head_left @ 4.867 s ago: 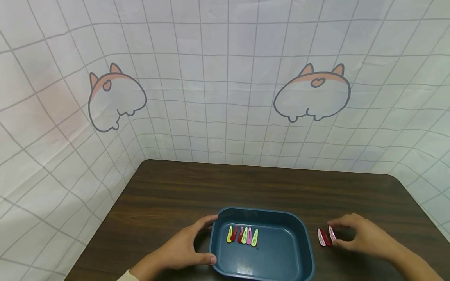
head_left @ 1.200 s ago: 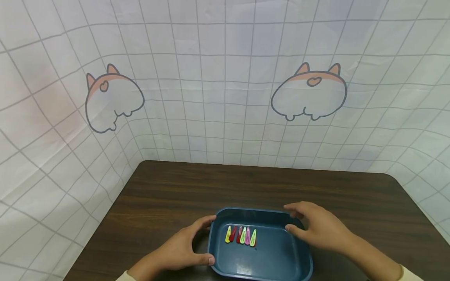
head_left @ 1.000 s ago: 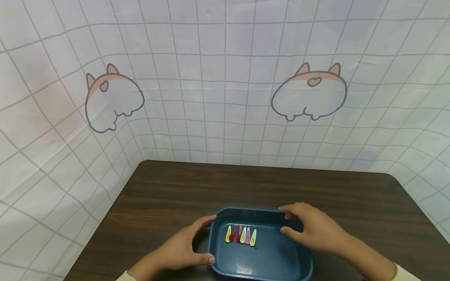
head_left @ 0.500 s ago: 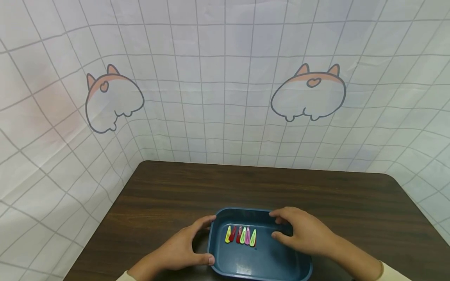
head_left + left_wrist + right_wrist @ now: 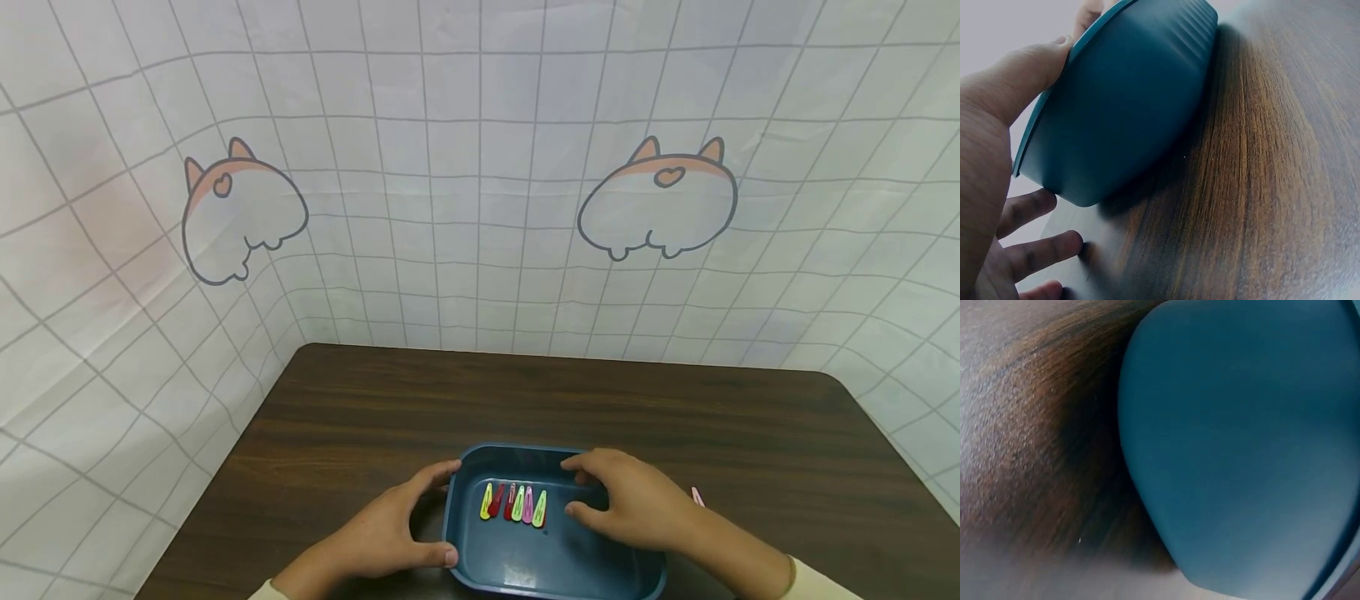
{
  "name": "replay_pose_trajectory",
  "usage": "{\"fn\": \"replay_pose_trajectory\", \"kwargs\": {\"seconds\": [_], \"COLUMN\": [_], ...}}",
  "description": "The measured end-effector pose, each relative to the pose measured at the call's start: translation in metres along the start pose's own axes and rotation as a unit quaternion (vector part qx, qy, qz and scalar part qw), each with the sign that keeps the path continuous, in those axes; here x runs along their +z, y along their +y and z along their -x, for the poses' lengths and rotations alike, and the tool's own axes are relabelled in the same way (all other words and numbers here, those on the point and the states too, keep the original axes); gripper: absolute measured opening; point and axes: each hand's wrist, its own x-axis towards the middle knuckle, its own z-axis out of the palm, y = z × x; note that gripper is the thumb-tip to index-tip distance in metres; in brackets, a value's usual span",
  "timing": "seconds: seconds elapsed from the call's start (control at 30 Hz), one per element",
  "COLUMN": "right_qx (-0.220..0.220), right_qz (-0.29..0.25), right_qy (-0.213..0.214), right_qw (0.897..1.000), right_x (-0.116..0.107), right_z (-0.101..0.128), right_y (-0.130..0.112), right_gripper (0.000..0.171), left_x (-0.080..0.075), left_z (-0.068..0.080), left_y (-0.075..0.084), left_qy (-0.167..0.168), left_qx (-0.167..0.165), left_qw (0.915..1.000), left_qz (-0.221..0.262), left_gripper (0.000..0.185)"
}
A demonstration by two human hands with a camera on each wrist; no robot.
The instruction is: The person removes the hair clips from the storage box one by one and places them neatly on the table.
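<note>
Several snap hair clips in yellow, red, pink and green lie in a row (image 5: 517, 504) on the floor of a blue plastic tray (image 5: 570, 567). My left hand (image 5: 386, 525) rests against the tray's left side, thumb on the rim and fingers spread along the outside wall; the left wrist view shows its thumb (image 5: 1038, 72) at the rim. My right hand (image 5: 630, 500) hovers over the tray's right half, right of the row. Its thumb and index finger are apart, with nothing visible between them. A pink hair clip (image 5: 697, 496) on the table peeks out behind the right forearm.
The tray stands on a dark wood-grain table (image 5: 480, 392). A white gridded cloth (image 5: 450, 167) with cartoon animal drawings hangs behind the table and at both sides. The right wrist view shows mainly the tray's outer wall (image 5: 1241, 444).
My right hand has left the pink clip at the table's right and moved left over the tray, toward the row. The clips in the tray and my left hand look unchanged.
</note>
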Motion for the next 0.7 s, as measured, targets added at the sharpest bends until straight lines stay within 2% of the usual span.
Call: {"fn": "replay_pose_trajectory", "kwargs": {"seconds": [0.7], "right_qx": [-0.009], "right_qz": [0.009], "right_qy": [-0.019], "right_qw": [1.0], "right_x": [0.014], "right_z": [-0.008], "right_y": [-0.008], "right_gripper": [0.051], "left_x": [-0.001], "left_z": [0.001], "left_y": [0.003], "left_qy": [0.001], "left_qx": [0.003], "left_qw": [1.0], "left_qz": [0.008], "left_gripper": [0.095]}}
